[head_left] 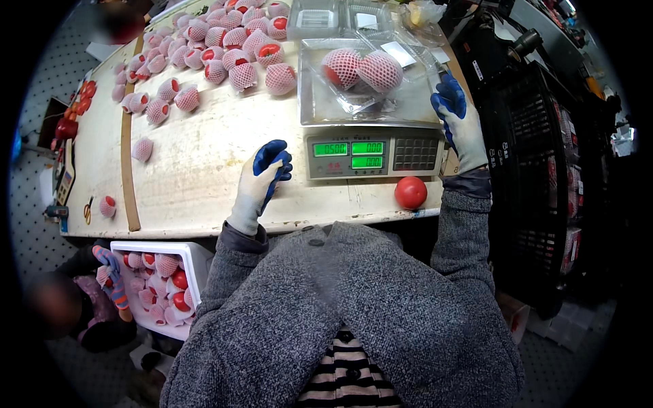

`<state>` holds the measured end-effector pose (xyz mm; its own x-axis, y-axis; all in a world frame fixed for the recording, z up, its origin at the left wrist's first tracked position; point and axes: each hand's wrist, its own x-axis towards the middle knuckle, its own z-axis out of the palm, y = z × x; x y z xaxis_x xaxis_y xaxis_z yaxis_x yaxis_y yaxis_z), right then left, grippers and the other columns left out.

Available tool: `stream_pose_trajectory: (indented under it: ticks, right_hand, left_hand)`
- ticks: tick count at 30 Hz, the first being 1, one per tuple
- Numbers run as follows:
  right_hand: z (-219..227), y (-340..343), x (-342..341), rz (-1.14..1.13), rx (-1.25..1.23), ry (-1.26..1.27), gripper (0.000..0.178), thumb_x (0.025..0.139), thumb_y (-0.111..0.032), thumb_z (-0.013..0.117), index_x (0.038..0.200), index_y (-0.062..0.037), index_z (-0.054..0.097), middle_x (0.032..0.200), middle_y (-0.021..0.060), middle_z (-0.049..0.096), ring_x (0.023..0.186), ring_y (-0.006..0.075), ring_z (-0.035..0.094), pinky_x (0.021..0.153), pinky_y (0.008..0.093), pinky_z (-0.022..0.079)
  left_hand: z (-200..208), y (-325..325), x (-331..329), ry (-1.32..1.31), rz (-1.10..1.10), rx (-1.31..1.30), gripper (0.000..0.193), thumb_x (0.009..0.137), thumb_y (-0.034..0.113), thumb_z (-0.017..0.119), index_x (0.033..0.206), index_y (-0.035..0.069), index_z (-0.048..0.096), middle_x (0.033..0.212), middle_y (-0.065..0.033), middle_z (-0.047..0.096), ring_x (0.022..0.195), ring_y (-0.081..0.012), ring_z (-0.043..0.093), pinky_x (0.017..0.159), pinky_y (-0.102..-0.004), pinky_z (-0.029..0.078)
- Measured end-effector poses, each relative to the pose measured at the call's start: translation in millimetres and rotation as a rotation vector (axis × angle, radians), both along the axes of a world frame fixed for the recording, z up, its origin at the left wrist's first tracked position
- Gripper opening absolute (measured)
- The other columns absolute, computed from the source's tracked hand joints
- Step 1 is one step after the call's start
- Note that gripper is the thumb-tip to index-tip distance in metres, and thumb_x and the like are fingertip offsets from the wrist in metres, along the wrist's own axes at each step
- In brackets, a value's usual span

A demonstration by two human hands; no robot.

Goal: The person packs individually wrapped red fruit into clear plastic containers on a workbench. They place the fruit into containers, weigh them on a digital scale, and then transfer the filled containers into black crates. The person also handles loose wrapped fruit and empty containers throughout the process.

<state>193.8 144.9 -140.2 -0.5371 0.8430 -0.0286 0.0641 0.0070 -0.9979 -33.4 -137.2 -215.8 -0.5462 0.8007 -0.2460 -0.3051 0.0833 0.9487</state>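
My left hand (264, 178), in a white glove with blue palm and fingers, hovers over the table left of the digital scale (373, 155). Its fingers are loosely curled, thumb apart, with nothing visible in them. On the scale's metal pan sits an open clear plastic clamshell (371, 103) with two red tomatoes (379, 71) in white foam nets. Beside the pan's right edge is my right hand (460, 121), gloved alike. Its fingers are half bent and apart near the clamshell's lid, and I see nothing held. One bare tomato (411, 193) rests before the scale.
Many foam-netted tomatoes (243, 76) cover the far left of the table. Empty clear containers (316, 18) lie behind the scale. Black crates (534, 156) stand at right. At lower left, another person's gloved hand (112, 275) works over a white foam box (198, 262) of tomatoes.
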Motion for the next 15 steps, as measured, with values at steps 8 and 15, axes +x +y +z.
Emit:
stream_pose_trajectory:
  ticks: [8,15]
  right_hand:
    - [-14,15,-44,0.036,0.143,0.010,0.082,0.074,-0.013,0.073,0.140,-0.0159,0.025,0.132,0.0141,0.040,0.112,0.0231,0.048,0.091,0.0292,0.046]
    - [2,-2,-112,-0.071,0.595,-0.831,0.115,0.056,-0.044,0.081,0.144,-0.0242,0.009,0.143,0.0189,0.024,0.128,0.0353,0.033,0.101,0.0449,0.038]
  left_hand:
    - [7,18,-6,0.108,-0.011,-0.036,0.036,0.085,0.004,0.054,0.121,0.000,0.049,0.104,-0.0072,0.058,0.087,-0.0122,0.057,0.077,-0.0261,0.048]
    - [-2,26,-11,0.217,-0.038,-0.107,0.044,0.080,-0.002,0.056,0.123,-0.001,0.048,0.110,-0.0082,0.057,0.096,-0.0130,0.056,0.083,-0.0254,0.046]
